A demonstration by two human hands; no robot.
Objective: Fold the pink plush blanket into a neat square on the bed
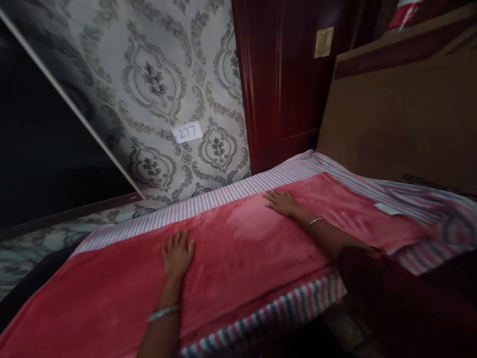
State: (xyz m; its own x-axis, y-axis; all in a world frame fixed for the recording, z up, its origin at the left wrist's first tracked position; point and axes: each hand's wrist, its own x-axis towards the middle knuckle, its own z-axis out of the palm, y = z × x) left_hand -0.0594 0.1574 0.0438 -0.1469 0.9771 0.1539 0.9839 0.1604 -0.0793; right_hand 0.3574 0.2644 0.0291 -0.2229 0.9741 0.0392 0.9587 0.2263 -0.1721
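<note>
A red plush cloth [231, 268] lies spread out over a striped pink, grey and white cloth [208, 201], whose edges show along the back, front and right. My left hand [178, 254] rests flat on the red cloth, fingers apart, left of the middle. Farther right, near the red cloth's back edge, my right hand [282, 202] also lies flat with its fingers spread. Around it the pile shows a paler patch and a hand-shaped mark. Neither hand holds anything. A small white tag [387, 209] sits at the red cloth's right end.
Behind the cloths stands a wall with patterned wallpaper and a paper label [188, 132] reading 277. A large cardboard box [402, 114] stands at the right, beside a dark red wooden panel [279, 74]. At the left is a big dark screen-like panel [48, 134].
</note>
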